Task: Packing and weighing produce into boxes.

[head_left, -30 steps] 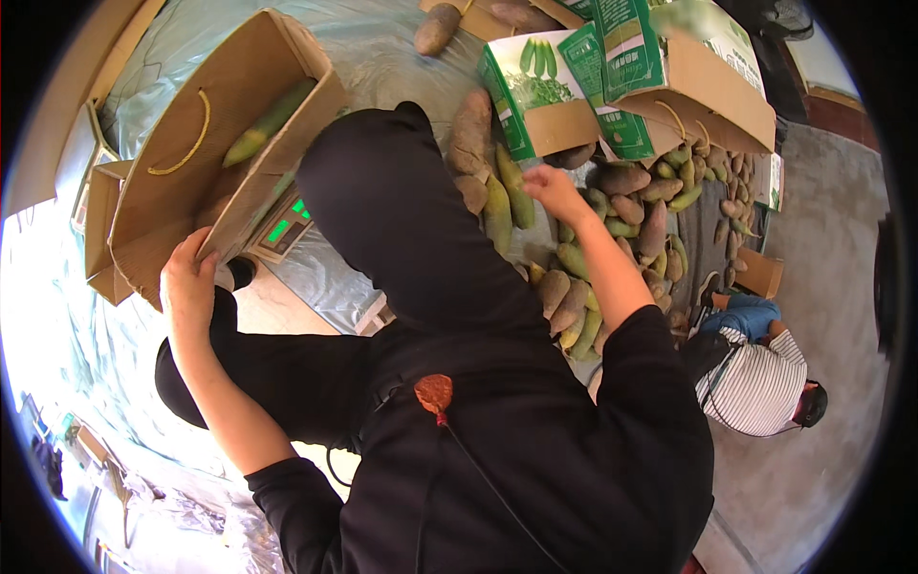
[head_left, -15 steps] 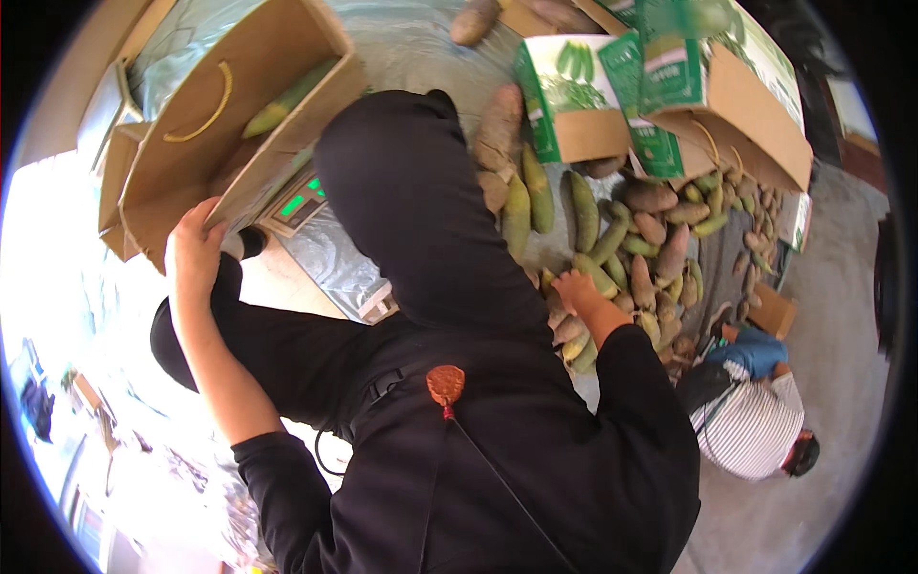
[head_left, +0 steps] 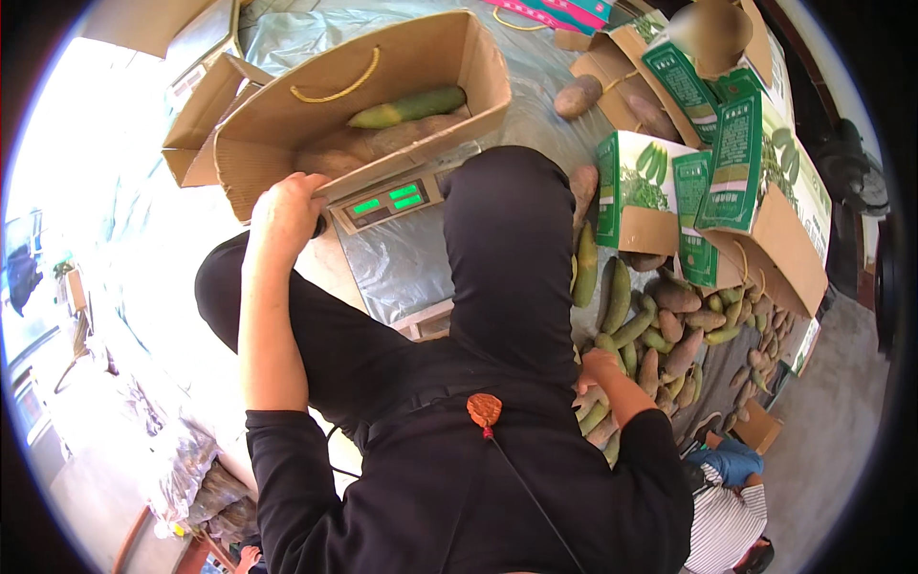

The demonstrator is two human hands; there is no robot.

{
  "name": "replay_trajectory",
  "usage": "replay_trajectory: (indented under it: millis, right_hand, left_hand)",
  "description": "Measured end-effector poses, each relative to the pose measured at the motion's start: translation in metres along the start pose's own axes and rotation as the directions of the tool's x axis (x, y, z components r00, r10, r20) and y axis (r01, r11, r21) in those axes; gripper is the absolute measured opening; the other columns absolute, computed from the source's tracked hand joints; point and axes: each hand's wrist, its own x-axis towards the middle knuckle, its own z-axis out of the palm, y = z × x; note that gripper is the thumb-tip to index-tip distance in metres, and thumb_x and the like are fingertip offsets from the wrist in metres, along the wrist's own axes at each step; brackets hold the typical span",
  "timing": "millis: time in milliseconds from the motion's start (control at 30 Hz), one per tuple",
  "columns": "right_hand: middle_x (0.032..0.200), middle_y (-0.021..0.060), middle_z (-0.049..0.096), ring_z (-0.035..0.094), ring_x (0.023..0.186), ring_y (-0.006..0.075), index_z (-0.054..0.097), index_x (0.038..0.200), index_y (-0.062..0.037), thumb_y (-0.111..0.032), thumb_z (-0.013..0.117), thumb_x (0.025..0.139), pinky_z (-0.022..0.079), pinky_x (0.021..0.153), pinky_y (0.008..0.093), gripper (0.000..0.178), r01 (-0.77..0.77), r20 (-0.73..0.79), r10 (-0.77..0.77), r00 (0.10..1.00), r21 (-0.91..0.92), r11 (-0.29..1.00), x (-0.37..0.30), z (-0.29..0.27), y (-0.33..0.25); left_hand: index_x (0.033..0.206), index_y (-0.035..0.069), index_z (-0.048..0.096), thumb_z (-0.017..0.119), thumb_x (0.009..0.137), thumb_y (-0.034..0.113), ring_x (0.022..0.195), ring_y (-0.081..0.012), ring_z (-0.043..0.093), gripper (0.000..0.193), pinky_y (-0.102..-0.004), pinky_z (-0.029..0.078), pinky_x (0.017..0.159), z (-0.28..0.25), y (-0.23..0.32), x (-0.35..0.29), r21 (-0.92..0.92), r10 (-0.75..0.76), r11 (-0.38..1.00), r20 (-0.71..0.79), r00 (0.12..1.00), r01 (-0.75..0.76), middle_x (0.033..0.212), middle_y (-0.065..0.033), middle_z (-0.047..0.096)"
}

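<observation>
My left hand (head_left: pixel 285 212) is closed on the near edge of an open cardboard box (head_left: pixel 253 143) with a yellow cord handle. The box lies on its side; a green cucumber (head_left: pixel 406 107) and several brown, potato-like vegetables (head_left: pixel 416 134) are in it. Beside it is a scale display (head_left: pixel 387 204) with lit green digits. My right hand (head_left: pixel 595 368) reaches down into a pile of green cucumbers (head_left: pixel 619 297) and brown vegetables (head_left: pixel 677 296), next to my right thigh. Its fingers are curled and partly hidden, so what they hold cannot be made out.
Green and white cartons (head_left: pixel 645 187) with cucumber pictures stand at the right, behind the pile. A loose brown vegetable (head_left: pixel 578 97) lies on the plastic sheet (head_left: pixel 535 134). A person in a striped shirt (head_left: pixel 729 517) is at the lower right. Bagged goods (head_left: pixel 182 469) lie at the lower left.
The whole view has shifted, so the box and pile appear lower and further right, with more of the box's inside showing. My left hand stays on its edge; my right hand is drawn slightly nearer.
</observation>
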Motion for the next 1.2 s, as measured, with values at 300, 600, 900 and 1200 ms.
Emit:
replay_trajectory:
  millis: [300, 600, 900, 1200]
  right_hand:
    - [0.09, 0.0167, 0.065, 0.063, 0.082, 0.0265, 0.065, 0.095, 0.0042, -0.034, 0.08, 0.05, 0.049, 0.076, 0.034, 0.061, 0.29, -0.478, 0.237, 0.845, 0.785, 0.548, -0.123, -0.147, 0.066]
    - [0.09, 0.0059, 0.051, 0.053, 0.085, 0.0177, 0.06, 0.107, 0.0013, -0.023, 0.08, 0.055, 0.043, 0.074, 0.0308, 0.06, 0.757, -0.967, 0.083, 0.241, 0.241, 0.607, -0.233, -0.318, 0.023]
    - [0.099, 0.0113, 0.057, 0.057, 0.094, 0.026, 0.064, 0.106, -0.0016, -0.039, 0.077, 0.054, 0.046, 0.081, 0.0344, 0.065, 0.589, -0.935, -0.322, 0.149, -0.178, 0.788, -0.228, -0.447, -0.091]
    - [0.109, 0.0163, 0.061, 0.058, 0.102, 0.03, 0.061, 0.115, -0.0031, -0.051, 0.07, 0.067, 0.047, 0.087, 0.0372, 0.069, 0.681, -0.905, -0.414, 0.094, -0.245, 0.69, -0.149, -0.485, -0.187]
  left_hand:
    - [0.101, 0.009, 0.066, 0.061, 0.078, 0.006, 0.09, -0.0346, 0.059, 0.023, -0.0422, 0.047, 0.079, -0.005, -0.005, -0.006, -0.038, -0.011, 0.999, 0.015, 1.0, 0.011, 0.089, -0.0136, 0.062]
    - [0.099, 0.008, 0.066, 0.06, 0.078, 0.006, 0.089, -0.0348, 0.059, 0.022, -0.0429, 0.047, 0.079, -0.002, -0.016, -0.008, -0.049, 0.031, 0.998, -0.022, 0.999, -0.032, 0.087, -0.0143, 0.061]
    - [0.098, 0.009, 0.067, 0.059, 0.08, 0.007, 0.088, -0.0327, 0.061, 0.021, -0.0423, 0.048, 0.078, -0.003, -0.016, -0.009, -0.023, 0.06, 0.998, -0.032, 0.998, -0.06, 0.087, -0.0137, 0.062]
    - [0.101, 0.01, 0.066, 0.059, 0.08, 0.008, 0.091, -0.0347, 0.06, 0.022, -0.0434, 0.048, 0.08, -0.004, -0.014, -0.005, -0.093, 0.031, 0.995, 0.021, 0.999, -0.029, 0.092, -0.0148, 0.062]
